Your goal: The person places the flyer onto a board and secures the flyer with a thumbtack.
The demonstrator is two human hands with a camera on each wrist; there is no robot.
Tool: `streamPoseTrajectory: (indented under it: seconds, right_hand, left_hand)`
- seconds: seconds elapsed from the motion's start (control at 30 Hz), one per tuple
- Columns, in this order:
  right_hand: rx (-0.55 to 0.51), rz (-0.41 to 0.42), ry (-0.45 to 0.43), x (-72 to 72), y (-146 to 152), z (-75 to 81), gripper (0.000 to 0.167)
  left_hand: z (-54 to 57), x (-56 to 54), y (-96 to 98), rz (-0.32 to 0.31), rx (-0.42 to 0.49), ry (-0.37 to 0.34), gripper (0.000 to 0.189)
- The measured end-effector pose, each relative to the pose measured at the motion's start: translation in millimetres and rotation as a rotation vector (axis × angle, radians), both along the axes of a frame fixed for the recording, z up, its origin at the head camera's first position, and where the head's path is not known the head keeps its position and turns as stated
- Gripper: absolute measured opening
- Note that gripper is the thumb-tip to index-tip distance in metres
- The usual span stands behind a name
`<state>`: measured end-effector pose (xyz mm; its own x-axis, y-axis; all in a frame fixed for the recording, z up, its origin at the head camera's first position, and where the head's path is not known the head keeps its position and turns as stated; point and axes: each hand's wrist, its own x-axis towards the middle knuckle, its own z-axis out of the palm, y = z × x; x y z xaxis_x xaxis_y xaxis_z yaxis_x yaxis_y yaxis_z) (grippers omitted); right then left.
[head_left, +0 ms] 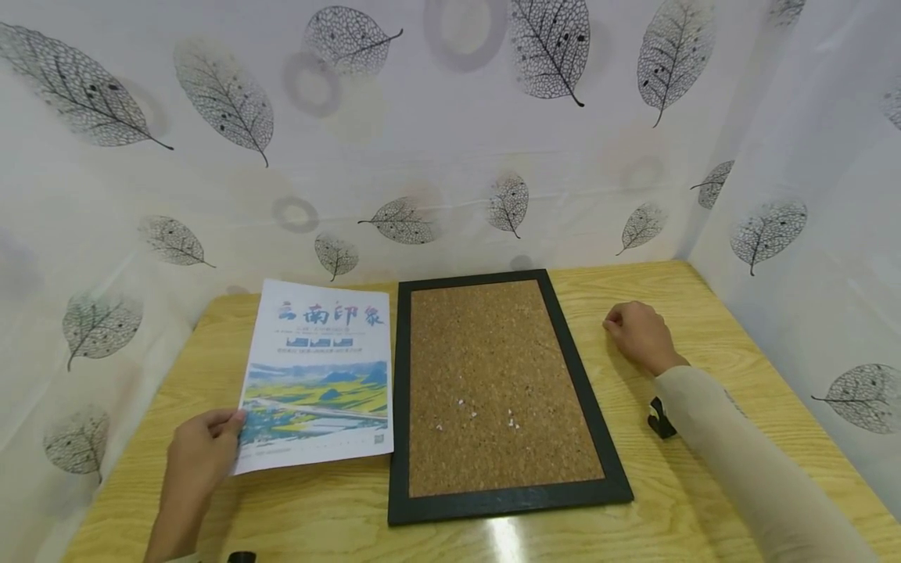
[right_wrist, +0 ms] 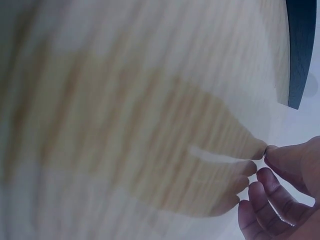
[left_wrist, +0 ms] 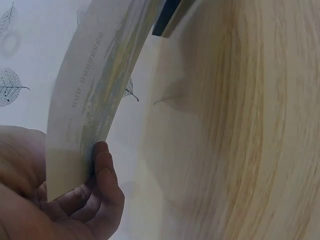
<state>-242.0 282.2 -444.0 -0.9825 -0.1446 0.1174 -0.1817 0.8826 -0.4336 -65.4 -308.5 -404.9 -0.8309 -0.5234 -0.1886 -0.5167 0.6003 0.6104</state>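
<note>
My left hand (head_left: 204, 450) pinches a printed paper poster (head_left: 320, 375) by its lower left edge, thumb on the printed side. The sheet shows coloured Chinese lettering above a landscape picture. In the left wrist view the poster (left_wrist: 95, 85) stands up from the table in a slight curve, fingers (left_wrist: 107, 185) behind it. Right of the poster lies a cork board (head_left: 493, 375) in a black frame. My right hand (head_left: 639, 336) rests on the table beyond the frame's right side. In the right wrist view its fingers (right_wrist: 272, 190) are loosely curled, with nothing held.
Several small white scraps (head_left: 511, 421) lie on the lower cork. The wood-grain table (head_left: 676, 305) ends at a pale sheet wall (head_left: 436, 141) with leaf prints behind and at both sides. A black wrist-camera mount (head_left: 660, 421) sits under the right sleeve.
</note>
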Motion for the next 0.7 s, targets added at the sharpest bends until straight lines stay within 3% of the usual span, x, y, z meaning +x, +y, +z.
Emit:
streamPoseTrajectory:
  seconds: [0.53, 0.7]
  right_hand:
    - [-0.010, -0.011, -0.012, -0.1, 0.4, 0.2, 0.017]
    - [-0.006, -0.010, -0.016, -0.4, 0.8, 0.0, 0.017]
  left_hand:
    - [0.8, -13.6, 35.2, -0.090, 0.131, 0.043, 0.047]
    - [3.1, -18.9, 49.9, -0.156, 0.158, 0.062, 0.048]
